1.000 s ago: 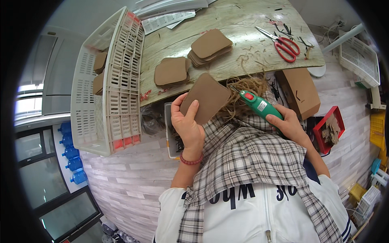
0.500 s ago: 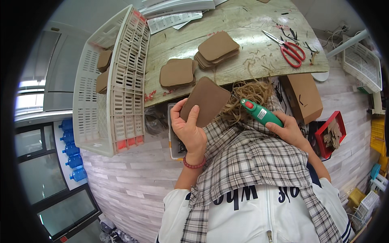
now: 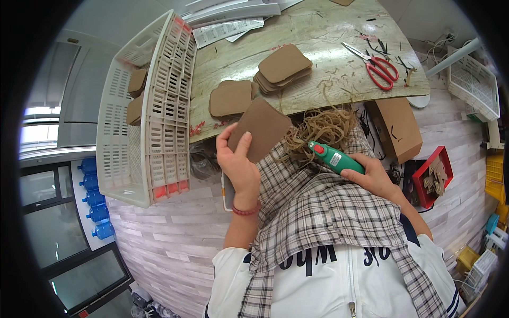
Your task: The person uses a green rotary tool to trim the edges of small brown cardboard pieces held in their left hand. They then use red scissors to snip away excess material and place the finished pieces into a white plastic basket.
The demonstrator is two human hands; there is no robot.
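Note:
My left hand grips a flat brown leather-like patch with rounded corners, thumb on its face and fingers behind. The patch is tilted up just off the table's front edge, overlapping my view of a low stack of similar patches. In my right hand is a green handheld power tool with a red button, its front end pointing toward the patch but apart from it. Under that front end, a tangled heap of tan trimmed strips lies on my lap. A taller stack of patches rests on the table.
Red-handled scissors and dark scraps lie at the right of the table. A white plastic crate holding more patches stands at the left. To the right are a cardboard box and a red tray of tan pieces.
My left hand and the patch have shifted a little to the left. The green tool in my right hand has also moved slightly left and down, away from the table.

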